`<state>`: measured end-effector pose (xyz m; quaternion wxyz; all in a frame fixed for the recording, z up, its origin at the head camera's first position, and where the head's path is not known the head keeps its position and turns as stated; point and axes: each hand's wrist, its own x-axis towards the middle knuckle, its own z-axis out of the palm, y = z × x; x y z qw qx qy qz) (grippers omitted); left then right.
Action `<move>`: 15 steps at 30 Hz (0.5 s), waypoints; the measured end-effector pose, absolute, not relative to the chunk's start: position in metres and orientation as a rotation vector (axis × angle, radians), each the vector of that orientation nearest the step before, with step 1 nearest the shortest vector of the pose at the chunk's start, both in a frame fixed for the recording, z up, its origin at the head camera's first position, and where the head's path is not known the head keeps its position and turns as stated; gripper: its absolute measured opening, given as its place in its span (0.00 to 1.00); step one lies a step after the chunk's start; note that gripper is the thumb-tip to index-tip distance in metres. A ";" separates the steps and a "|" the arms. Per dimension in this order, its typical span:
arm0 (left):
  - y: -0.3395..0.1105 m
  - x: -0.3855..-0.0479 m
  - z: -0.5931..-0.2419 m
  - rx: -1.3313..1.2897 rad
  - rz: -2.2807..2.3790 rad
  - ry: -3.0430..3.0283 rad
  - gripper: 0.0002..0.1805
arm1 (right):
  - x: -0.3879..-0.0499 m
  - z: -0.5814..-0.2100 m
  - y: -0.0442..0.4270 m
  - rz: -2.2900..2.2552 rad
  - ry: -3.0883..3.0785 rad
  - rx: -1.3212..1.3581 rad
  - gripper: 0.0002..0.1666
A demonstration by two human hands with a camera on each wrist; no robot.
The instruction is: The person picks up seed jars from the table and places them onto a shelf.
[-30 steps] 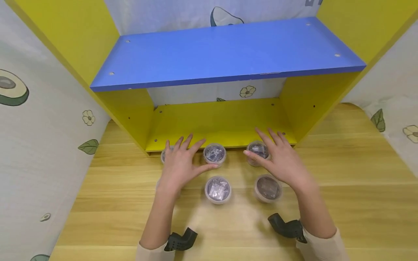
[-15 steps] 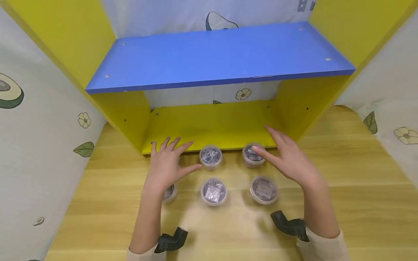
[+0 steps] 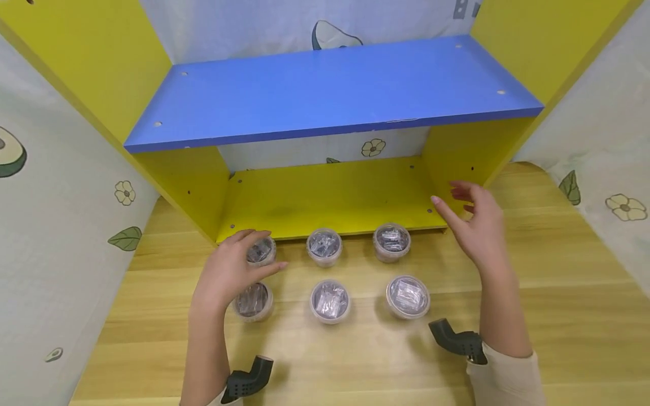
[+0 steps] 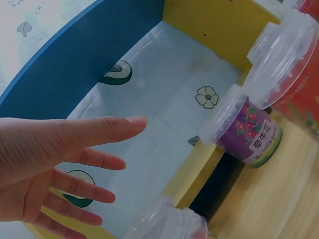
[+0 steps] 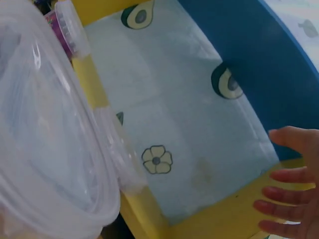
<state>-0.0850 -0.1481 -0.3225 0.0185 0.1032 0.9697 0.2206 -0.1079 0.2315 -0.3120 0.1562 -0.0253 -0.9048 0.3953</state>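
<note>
Several lidded plastic cups stand in two rows on the table. My left hand (image 3: 228, 273) is at the left pair, partly covering the back-left cup (image 3: 262, 251) and the front-left cup (image 3: 253, 301); whether it touches either is unclear in the head view. Its fingers are spread and hold nothing in the left wrist view, where a purple cup (image 4: 254, 132) printed "My little garden" and a red cup (image 4: 302, 94) show. My right hand (image 3: 479, 225) is raised right of the back-right cup (image 3: 391, 242), its fingers loosely bent around nothing. A large clear lid (image 5: 50, 124) looms in the right wrist view.
A yellow shelf unit with a blue middle shelf (image 3: 330, 90) stands behind the cups. Its yellow bottom board (image 3: 325, 197) ends just behind the back row. The wooden table (image 3: 345, 361) extends toward me, and patterned cloth (image 3: 61, 237) hangs around.
My left hand has moved left and toward me, uncovering more of the left cups. The right hand has moved right, off the back-right cup. The cups keep their arrangement.
</note>
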 end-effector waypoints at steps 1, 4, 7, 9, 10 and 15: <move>-0.149 -0.085 -0.322 0.311 0.687 3.001 0.38 | -0.110 -0.314 0.233 1.151 -2.534 -0.119 0.32; -0.151 -0.083 -0.322 0.302 0.670 2.977 0.38 | -0.114 -0.319 0.236 1.222 -2.349 -0.255 0.21; -0.152 -0.079 -0.325 0.308 0.648 2.965 0.38 | -0.117 -0.323 0.241 1.318 -2.152 -0.342 0.12; -0.152 -0.076 -0.327 0.316 0.623 2.972 0.38 | -0.119 -0.324 0.245 1.359 -2.054 -0.389 0.14; -0.152 -0.074 -0.328 0.320 0.606 2.979 0.37 | -0.119 -0.324 0.247 1.377 -2.027 -0.416 0.16; -0.153 -0.064 -0.329 0.381 0.535 3.026 0.34 | -0.123 -0.325 0.255 1.403 -2.029 -0.530 0.26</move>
